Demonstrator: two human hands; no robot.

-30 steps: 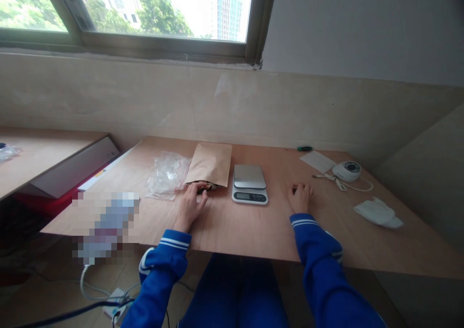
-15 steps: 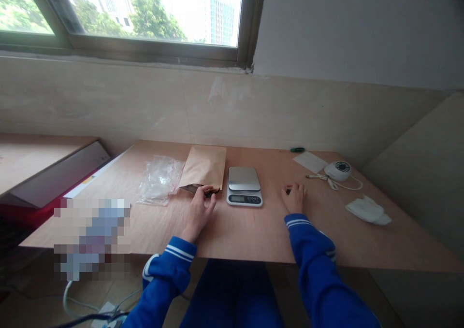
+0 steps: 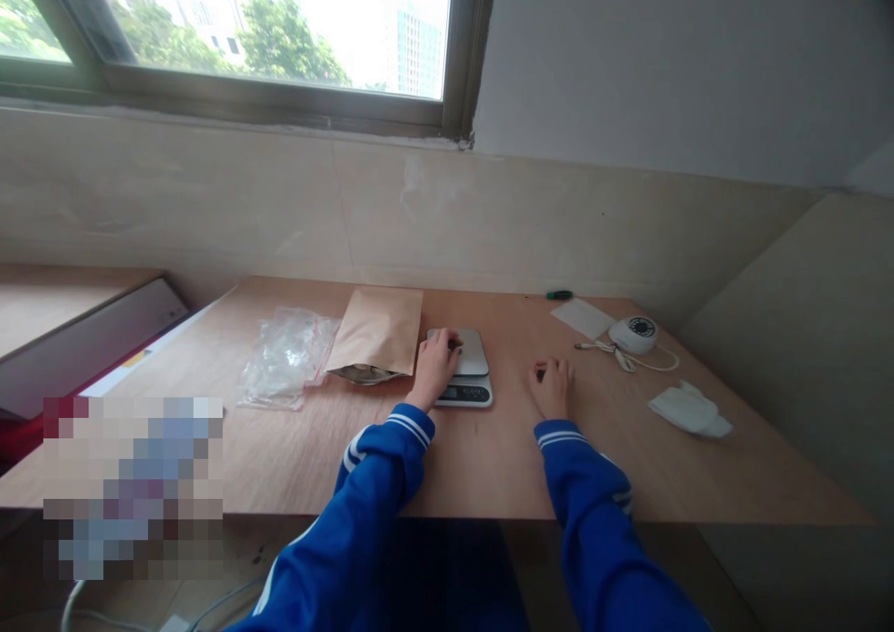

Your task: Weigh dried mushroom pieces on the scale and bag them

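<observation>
My left hand is over the metal plate of a white kitchen scale, its fingers closed around a small dark piece whose kind I cannot make out. The hand covers part of the plate and display. Just left of the scale lies a brown paper bag, its open mouth facing me with dark contents inside. To the right of the scale, my right hand rests on the wooden table with fingers curled. Something small and dark shows by its thumb, mostly hidden.
Clear plastic bags lie left of the paper bag. At the right are a white dome camera with its cable, a white sheet, a crumpled white tissue and a green-handled tool. A blurred patch hides the table's left front.
My left hand has moved right, from the paper bag's mouth to above the scale, carrying a small dark piece. My right hand stays in place. The view has shifted slightly.
</observation>
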